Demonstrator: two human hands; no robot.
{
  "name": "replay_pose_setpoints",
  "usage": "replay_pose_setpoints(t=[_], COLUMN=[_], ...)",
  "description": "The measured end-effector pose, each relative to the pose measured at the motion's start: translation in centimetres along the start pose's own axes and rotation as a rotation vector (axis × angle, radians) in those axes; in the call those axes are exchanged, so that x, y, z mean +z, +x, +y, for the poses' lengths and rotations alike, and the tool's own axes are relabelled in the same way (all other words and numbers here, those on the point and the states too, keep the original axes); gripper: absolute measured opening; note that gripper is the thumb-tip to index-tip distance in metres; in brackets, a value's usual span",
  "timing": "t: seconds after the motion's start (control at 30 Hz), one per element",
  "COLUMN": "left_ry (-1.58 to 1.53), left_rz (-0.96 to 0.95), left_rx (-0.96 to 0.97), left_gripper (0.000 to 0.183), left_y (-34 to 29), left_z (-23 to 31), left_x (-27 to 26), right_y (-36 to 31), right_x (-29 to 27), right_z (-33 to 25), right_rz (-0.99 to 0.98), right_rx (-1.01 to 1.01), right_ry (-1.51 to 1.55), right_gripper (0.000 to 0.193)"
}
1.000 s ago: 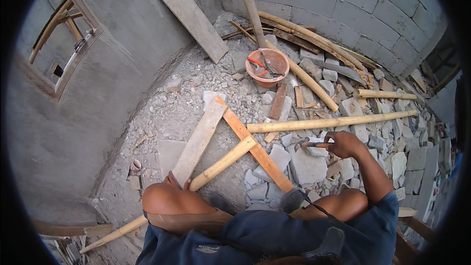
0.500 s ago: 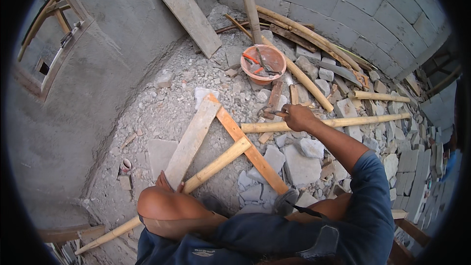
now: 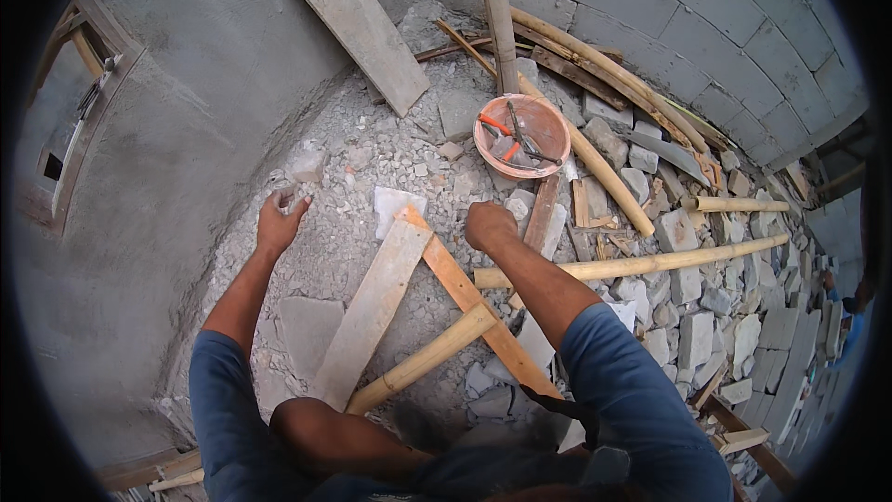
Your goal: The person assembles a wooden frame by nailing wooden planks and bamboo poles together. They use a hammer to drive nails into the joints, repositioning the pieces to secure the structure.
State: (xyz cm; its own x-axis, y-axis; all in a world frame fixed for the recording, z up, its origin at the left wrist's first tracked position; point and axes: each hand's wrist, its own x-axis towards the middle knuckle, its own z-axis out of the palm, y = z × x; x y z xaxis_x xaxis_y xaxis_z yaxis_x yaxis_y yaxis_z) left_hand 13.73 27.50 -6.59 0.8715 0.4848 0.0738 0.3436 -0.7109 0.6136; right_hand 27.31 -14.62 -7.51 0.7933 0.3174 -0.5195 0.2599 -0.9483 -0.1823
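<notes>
In the head view, your left hand was over the rubble, thumb and fingers curled toward each other; I could not tell whether they pinched anything. Your right hand was curled near the corner where the grey plank met the orange-brown board; its grip was hidden. Between them, a bamboo pole ended at that board. Beyond stood a plastic bucket containing tools.

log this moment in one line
left hand: curled, over rubble; right hand: closed, inside hidden; plank: meets batten; bucket: holds tools
</notes>
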Motion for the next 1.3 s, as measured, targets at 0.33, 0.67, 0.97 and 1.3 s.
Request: replay_pose_setpoints(t=[0.33,0.67,0.97,1.3], left_ry=[-0.415,-0.752,-0.647,-0.156], left_rz=[0.235,0.198,0.092,0.333], left_rx=[-0.181,-0.266,-0.144,-0.182], left_gripper=[0.103,0.136,0.132,0.061], left_y=[30.5,39.8,45.2,46.2], left_z=[10.7,16.6,14.8,17.9], left_x=[4.5,7.1,7.9,10.8], right_y=[0.3,0.6,0.1,1.0], right_x=[-2.7,-1.3,5.2,2.1], right_z=[1.9,3.7,3.1,1.8], right_rz=[-0.057,-0.062,0.024,-0.049], right_rx=[-0.033,-0.002,-0.021,-0.053], right_ry=[-0.009,0.082,0.093,0.112], right_gripper=[0.029,0.026,0.020,0.021])
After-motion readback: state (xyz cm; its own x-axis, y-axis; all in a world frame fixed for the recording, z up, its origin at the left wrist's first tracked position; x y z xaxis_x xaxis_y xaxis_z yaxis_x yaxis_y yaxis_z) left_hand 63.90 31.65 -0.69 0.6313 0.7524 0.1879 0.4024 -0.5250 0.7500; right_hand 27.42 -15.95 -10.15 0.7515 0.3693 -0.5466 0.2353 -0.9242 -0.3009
